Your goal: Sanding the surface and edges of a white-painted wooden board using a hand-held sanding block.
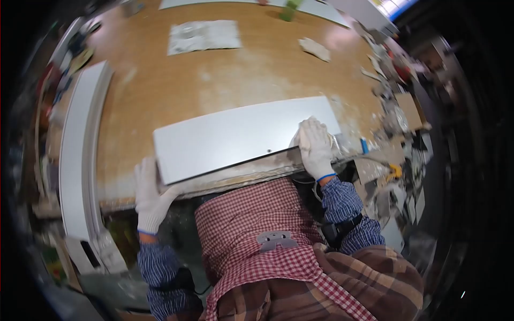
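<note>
A long white panel [241,136] lies flat along the near edge of the wooden table, slightly tilted, with a small dark hole near its front edge. My right hand [317,147], in a white knit glove, presses on the panel's right end with its fingers bent over a bunched white cloth [295,140]; the cloth is mostly hidden under the palm. At the panel's left end, my left hand [150,195], gloved too, rests at the table edge. Its thumb is spread from the fingers, and it holds nothing.
Stacked long white panels [80,155] stand along the left side. A white sheet [204,36], a crumpled pale cloth [315,48] and a green object [289,10] lie farther back. Scraps, cardboard [409,111] and a blue item [364,145] crowd the right.
</note>
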{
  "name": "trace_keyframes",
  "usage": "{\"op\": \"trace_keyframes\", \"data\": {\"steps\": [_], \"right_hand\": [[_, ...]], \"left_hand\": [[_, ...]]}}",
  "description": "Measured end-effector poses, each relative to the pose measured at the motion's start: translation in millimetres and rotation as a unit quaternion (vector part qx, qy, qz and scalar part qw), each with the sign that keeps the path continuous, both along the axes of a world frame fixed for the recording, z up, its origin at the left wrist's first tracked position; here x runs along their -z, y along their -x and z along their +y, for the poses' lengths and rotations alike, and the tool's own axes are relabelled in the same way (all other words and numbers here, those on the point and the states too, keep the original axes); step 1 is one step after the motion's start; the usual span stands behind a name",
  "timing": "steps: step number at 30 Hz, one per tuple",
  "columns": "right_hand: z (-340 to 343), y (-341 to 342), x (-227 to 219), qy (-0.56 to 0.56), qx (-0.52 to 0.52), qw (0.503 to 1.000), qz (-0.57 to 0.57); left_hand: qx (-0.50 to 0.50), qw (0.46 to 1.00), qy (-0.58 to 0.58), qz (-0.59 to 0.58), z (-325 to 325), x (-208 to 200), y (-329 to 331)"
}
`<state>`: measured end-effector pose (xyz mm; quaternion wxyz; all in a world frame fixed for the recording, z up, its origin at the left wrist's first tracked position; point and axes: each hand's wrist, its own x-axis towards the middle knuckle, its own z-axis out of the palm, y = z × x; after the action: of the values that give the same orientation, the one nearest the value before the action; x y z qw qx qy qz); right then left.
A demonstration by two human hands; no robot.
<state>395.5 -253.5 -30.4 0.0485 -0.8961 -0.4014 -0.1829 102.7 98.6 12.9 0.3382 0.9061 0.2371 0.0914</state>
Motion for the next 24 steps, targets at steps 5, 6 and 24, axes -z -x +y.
{"op": "trace_keyframes", "data": {"steps": [5,6,24], "right_hand": [[32.3,32.4,-37.7,-0.055,0.057,0.997,0.02],[46.4,46.3,-42.0,-0.078,0.019,0.996,0.027],[-32.4,-15.9,-26.0,-0.086,0.4,0.903,0.128]], "left_hand": [[0.033,0.969,-0.174,-0.169,-30.2,-23.3,-101.8],[0.07,0.958,-0.173,-0.216,-38.6,-28.4,-133.2],[0.135,0.983,-0.124,0.013,-89.2,7.2,-263.5]]}}
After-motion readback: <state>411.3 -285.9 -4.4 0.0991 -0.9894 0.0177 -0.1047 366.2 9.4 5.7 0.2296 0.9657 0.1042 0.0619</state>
